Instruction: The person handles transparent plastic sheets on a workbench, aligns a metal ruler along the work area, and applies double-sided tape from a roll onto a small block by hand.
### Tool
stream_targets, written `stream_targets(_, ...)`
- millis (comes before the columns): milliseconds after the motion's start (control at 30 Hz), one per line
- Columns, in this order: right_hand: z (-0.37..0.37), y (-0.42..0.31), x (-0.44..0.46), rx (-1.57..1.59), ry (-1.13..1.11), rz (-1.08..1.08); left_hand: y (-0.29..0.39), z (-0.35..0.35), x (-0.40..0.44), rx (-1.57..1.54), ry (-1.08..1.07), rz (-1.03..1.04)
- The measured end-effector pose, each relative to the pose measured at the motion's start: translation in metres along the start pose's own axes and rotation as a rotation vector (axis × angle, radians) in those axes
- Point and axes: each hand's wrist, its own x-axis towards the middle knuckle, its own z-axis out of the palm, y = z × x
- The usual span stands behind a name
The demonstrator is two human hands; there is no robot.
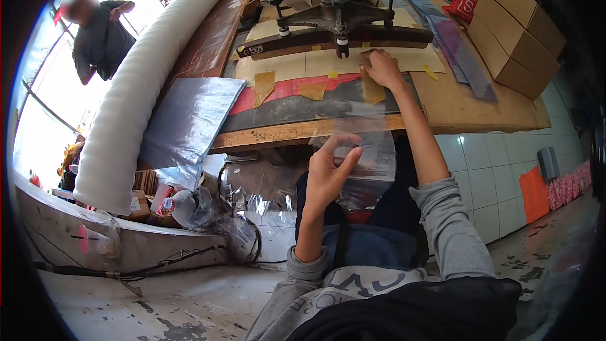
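A pillowy white foam roll (148, 82) flanks glossy, bluish plastic sheets (189, 110); the left hand (328, 169) curves, thumb and fingers apart, beside limp clear film (377, 151) hanging at the wooden table edge (265, 136); the right hand (382, 69) bunches at smooth cream board (284, 66), its grip unclear.

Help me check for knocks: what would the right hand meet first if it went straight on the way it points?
Probably the long dark bar, just ahead of the right hand. Height is hard to judge here, so the hand might instead pass beneath, over the pale board.
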Motion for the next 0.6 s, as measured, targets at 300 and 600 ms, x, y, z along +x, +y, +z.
stream_targets(300, -0.030, -0.023, -0.025, 0.044, -0.074, -0.027, -0.021, -0.001, 0.001, -0.011, -0.001, -0.050)
stream_targets(600, -0.041, -0.029, -0.068, -0.089, -0.235, -0.039, -0.032, 0.002, 0.023, -0.128, 0.104, 0.032)
